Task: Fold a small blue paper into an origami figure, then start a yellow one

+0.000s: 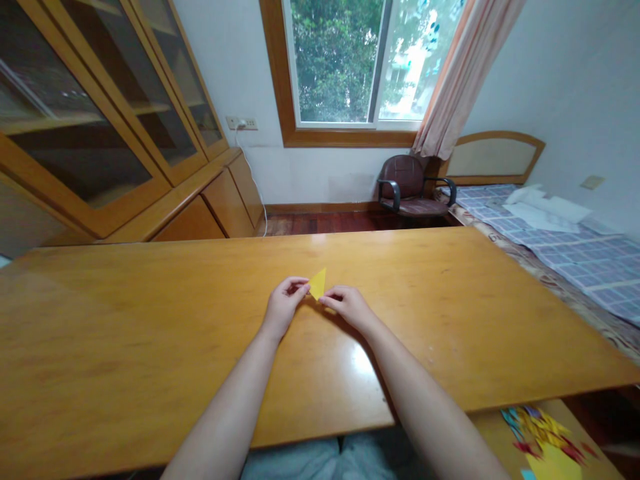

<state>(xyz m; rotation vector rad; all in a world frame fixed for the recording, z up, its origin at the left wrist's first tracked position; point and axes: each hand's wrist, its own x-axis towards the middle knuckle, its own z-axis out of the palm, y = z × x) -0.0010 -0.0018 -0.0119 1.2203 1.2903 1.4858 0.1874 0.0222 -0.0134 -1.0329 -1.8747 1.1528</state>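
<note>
A small yellow piece of folded paper, pointed at the top, is held just above the wooden table. My left hand pinches its left edge between thumb and fingers. At its lower right corner, my right hand also has thumb and fingertips closed on the paper. Both forearms reach in from the front edge of the table. The fingertips cover parts of the paper's edges.
Below the table's front right edge, a lower surface holds colourful folded paper pieces and a yellow sheet. A glass-door cabinet stands left. Beyond the table are an office chair and, rightward, a bed.
</note>
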